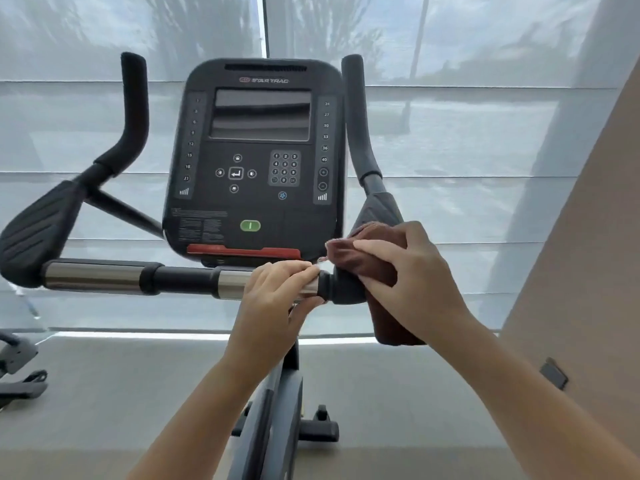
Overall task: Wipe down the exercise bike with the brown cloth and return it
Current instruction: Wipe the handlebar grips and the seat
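The black exercise bike's console (pixel 256 161) faces me, with a handlebar (pixel 138 277) of black and silver sections running across below it. My left hand (pixel 277 292) grips the silver section near the bar's right end. My right hand (pixel 408 275) holds the brown cloth (pixel 367 258) wrapped over the black right elbow pad, and the cloth's loose end (pixel 394 327) hangs down beneath my wrist. Both upright black grips rise on either side of the console.
A tall window with sheer grey blinds (pixel 450 133) fills the background. A beige wall (pixel 581 271) stands close on the right. Part of another machine (pixel 17 372) shows at lower left. The bike's frame and base (pixel 277 403) drop to the grey floor.
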